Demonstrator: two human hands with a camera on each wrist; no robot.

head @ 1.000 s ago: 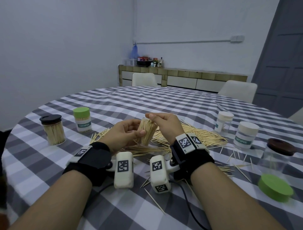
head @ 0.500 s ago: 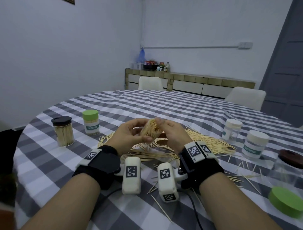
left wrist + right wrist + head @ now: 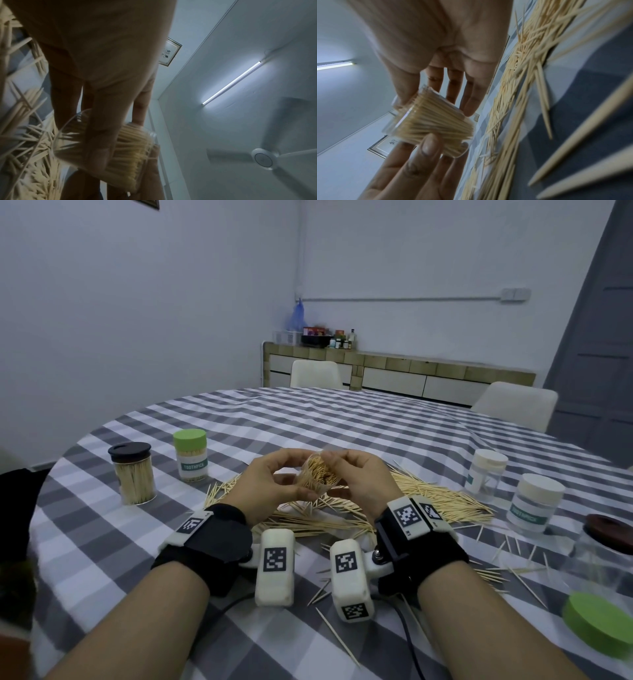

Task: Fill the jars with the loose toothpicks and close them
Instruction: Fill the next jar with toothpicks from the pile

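At centre frame, above the loose toothpicks, a clear jar packed with toothpicks is pinched from the left by the left hand and from the right by the right hand, tilted, probably for settling its contents.

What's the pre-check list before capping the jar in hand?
1. Clear jar gripped by both left hand and right hand: ok.
2. Jar packed with toothpicks: ok.
3. Jar upright: not ok, tilted.
4. Lid in a hand: not ok; loose green lid lies on the table near right.
5. Which lid fits this jar: cannot tell.
6. Loose toothpick pile cleared: not ok.
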